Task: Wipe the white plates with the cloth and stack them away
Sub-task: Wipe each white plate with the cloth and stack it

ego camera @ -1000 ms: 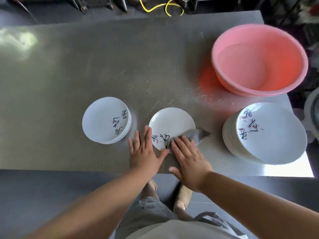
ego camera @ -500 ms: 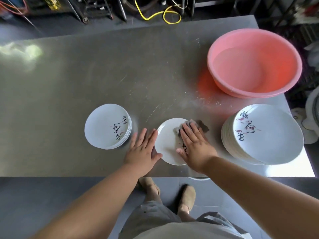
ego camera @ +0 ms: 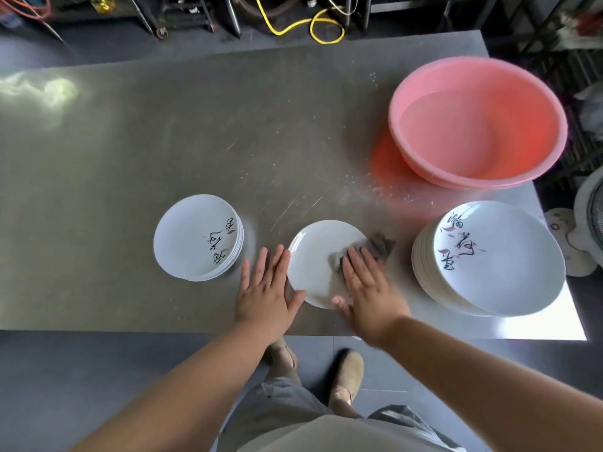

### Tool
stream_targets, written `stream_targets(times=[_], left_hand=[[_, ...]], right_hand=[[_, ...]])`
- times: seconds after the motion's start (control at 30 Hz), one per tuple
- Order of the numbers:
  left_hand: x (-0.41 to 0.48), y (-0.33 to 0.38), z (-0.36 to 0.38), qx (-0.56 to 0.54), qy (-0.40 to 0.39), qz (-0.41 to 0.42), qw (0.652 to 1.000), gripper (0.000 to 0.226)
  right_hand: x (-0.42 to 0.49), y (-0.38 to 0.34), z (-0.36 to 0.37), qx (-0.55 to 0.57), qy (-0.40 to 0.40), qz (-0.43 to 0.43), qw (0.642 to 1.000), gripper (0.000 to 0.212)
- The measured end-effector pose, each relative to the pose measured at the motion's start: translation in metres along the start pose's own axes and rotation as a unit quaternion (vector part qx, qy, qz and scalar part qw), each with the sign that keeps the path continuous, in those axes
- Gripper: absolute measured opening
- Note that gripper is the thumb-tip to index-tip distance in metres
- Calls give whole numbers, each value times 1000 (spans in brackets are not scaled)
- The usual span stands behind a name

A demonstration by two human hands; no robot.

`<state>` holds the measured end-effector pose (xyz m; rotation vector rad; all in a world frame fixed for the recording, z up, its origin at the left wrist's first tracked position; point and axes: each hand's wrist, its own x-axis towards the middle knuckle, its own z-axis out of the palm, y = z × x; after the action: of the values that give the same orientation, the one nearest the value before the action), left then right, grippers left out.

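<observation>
A single white plate lies on the steel table near its front edge. My right hand lies flat with straight fingers on a grey cloth, pressing it onto the plate's right side. My left hand rests flat on the table against the plate's left rim, thumb touching the rim. A short stack of white plates with black writing stands to the left. A taller stack of larger white plates stands to the right.
A pink plastic basin sits at the back right of the table. The table's front edge runs just under my wrists. A fan stands off the right edge, and cables lie on the floor behind the table.
My right hand has slid the cloth from the plate's near edge up and across to its right side. My left hand has shifted slightly left, off the plate onto the table beside its rim.
</observation>
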<state>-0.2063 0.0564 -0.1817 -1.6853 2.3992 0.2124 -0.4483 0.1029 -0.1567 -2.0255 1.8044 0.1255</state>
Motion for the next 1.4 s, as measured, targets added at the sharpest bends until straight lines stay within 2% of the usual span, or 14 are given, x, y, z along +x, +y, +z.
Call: stream_targets(times=[0.17, 0.3, 0.4, 0.53, 0.63, 0.73, 0.83, 0.93, 0.97, 1.03, 1.13, 1.2, 1.3, 1.4], left_hand=[[0, 4, -3, 20, 2, -5, 1000, 88], [1, 21, -6, 25, -16, -42, 999, 94], [-2, 38, -4, 25, -28, -74, 997, 98], [-3, 51, -2, -10, -4, -98, 995, 101], [-3, 50, -5, -21, -11, -109, 994, 105], [-6, 42, -13, -48, -6, -99, 994, 97], [-6, 34, -29, -134, 34, -126, 982, 64], [7, 25, -53, -250, 42, -241, 937, 44], [15, 21, -62, -297, 7, -278, 913, 43], [31, 20, -77, -385, -91, -301, 868, 44], [42, 28, -99, -502, -236, -366, 747, 47], [43, 32, -110, -551, -282, -391, 681, 59], [47, 34, -118, -609, -272, -379, 642, 85], [46, 36, -130, -700, -188, -366, 584, 83]], right_hand=[[-13, 3, 6, -21, -32, -96, 995, 91], [23, 35, -9, -21, -7, -15, 1000, 81], [10, 17, 5, 23, 32, 23, 999, 83], [-29, -13, 31, -3, 109, -106, 988, 72], [-31, 1, 24, 14, 159, -142, 977, 69], [-27, 10, 0, 155, 167, -104, 968, 44], [-26, 13, -32, 392, 130, 59, 909, 28], [-11, 21, -57, 457, 111, 192, 862, 29], [-3, 25, -63, 446, 96, 215, 864, 39], [17, 29, -70, 371, -7, 238, 898, 55], [38, 24, -67, 315, -104, 253, 909, 54], [47, 23, -69, 359, -116, 280, 883, 65], [43, 22, -74, 379, -65, 276, 881, 66], [27, 21, -84, 414, 63, 219, 881, 32]])
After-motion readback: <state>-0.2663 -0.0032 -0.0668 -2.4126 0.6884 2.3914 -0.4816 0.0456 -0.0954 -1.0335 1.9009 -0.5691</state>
